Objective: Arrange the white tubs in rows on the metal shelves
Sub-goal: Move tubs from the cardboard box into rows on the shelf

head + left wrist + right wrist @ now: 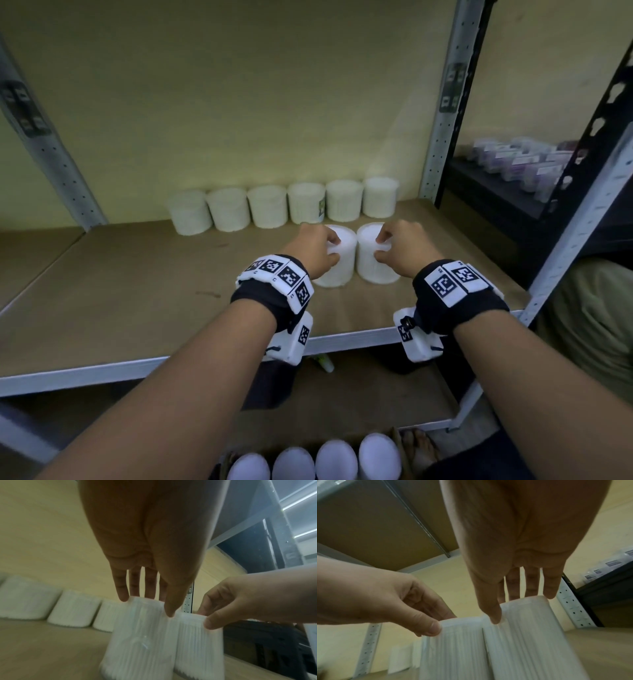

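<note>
Two white tubs stand side by side, touching, on the brown shelf board (137, 291). My left hand (320, 248) grips the rim of the left tub (337, 265) from above, thumb in front and fingers behind. My right hand (399, 245) grips the rim of the right tub (371, 265) the same way. The left wrist view shows my left hand (149, 604) on its tub (137, 642) with the other tub (199, 646) beside it. In the right wrist view my right hand (518, 609) pinches its tub (532, 642). A row of several white tubs (284, 205) lines the back wall.
Grey perforated uprights (442, 137) frame the shelf; its white front edge (102, 371) runs across below my wrists. A black rack with small labelled packs (520, 164) stands at the right. Several more white tubs (315, 460) sit in a box at the bottom.
</note>
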`<action>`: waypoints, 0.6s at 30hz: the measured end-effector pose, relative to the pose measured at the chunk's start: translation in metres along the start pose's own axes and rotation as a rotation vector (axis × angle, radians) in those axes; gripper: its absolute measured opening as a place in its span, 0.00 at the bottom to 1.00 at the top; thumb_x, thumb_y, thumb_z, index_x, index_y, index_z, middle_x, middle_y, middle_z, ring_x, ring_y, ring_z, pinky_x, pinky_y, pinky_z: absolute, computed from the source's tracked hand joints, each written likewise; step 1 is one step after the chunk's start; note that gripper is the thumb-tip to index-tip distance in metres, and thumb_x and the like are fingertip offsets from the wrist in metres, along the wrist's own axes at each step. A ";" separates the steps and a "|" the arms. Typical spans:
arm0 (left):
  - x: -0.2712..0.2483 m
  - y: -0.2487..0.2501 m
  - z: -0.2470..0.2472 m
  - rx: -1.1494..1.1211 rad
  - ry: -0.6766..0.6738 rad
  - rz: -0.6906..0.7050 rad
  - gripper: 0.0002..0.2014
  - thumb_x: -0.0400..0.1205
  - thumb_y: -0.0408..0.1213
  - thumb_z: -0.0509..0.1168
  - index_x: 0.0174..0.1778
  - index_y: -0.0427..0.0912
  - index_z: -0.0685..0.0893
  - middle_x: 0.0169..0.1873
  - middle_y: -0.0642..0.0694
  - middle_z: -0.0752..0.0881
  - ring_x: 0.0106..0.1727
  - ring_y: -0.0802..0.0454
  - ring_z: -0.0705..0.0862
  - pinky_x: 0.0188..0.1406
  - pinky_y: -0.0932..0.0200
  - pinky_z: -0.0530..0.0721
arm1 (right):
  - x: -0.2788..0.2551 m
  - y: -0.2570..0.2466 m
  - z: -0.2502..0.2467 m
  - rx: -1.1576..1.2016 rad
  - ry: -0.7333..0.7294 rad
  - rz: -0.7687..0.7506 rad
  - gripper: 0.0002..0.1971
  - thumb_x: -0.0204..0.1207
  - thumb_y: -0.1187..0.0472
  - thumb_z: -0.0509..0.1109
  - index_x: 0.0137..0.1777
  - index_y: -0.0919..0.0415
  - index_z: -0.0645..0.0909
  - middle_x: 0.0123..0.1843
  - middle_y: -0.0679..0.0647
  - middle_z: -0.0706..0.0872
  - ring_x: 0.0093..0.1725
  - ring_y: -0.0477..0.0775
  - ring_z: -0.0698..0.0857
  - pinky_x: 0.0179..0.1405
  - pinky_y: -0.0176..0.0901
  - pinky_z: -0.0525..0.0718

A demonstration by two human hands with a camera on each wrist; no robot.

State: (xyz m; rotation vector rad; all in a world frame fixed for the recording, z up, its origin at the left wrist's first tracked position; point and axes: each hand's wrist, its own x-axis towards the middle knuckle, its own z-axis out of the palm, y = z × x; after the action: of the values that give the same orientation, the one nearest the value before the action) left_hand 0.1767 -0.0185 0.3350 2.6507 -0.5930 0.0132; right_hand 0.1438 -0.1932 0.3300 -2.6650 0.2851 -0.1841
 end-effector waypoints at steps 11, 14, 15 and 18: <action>0.096 0.016 0.018 0.010 0.001 0.042 0.20 0.80 0.41 0.68 0.68 0.43 0.82 0.67 0.43 0.83 0.70 0.46 0.78 0.71 0.56 0.76 | 0.080 0.034 -0.013 -0.107 0.024 -0.019 0.14 0.73 0.59 0.74 0.58 0.59 0.84 0.59 0.58 0.85 0.57 0.58 0.84 0.58 0.48 0.83; 0.114 0.016 0.022 -0.001 0.010 0.042 0.20 0.79 0.41 0.69 0.68 0.42 0.82 0.66 0.42 0.84 0.69 0.46 0.79 0.71 0.55 0.77 | 0.096 0.039 -0.015 -0.115 0.028 -0.002 0.14 0.73 0.58 0.74 0.58 0.56 0.84 0.60 0.56 0.85 0.57 0.57 0.85 0.59 0.50 0.84; 0.119 0.016 0.023 0.001 0.019 0.044 0.20 0.79 0.42 0.69 0.68 0.42 0.82 0.66 0.41 0.84 0.69 0.45 0.79 0.71 0.54 0.76 | 0.101 0.040 -0.016 -0.106 0.019 0.003 0.14 0.74 0.59 0.74 0.59 0.57 0.84 0.62 0.56 0.85 0.58 0.58 0.84 0.59 0.49 0.83; 0.130 0.016 0.027 0.000 0.042 0.048 0.20 0.80 0.42 0.68 0.67 0.42 0.82 0.65 0.40 0.84 0.69 0.44 0.78 0.70 0.53 0.77 | 0.114 0.041 -0.016 -0.093 0.005 -0.016 0.15 0.75 0.61 0.72 0.61 0.61 0.82 0.65 0.58 0.83 0.61 0.59 0.82 0.58 0.45 0.79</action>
State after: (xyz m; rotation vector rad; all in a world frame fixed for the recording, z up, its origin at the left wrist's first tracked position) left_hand 0.2863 -0.0950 0.3296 2.6286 -0.6428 0.0820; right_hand 0.2443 -0.2624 0.3352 -2.7602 0.2802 -0.1869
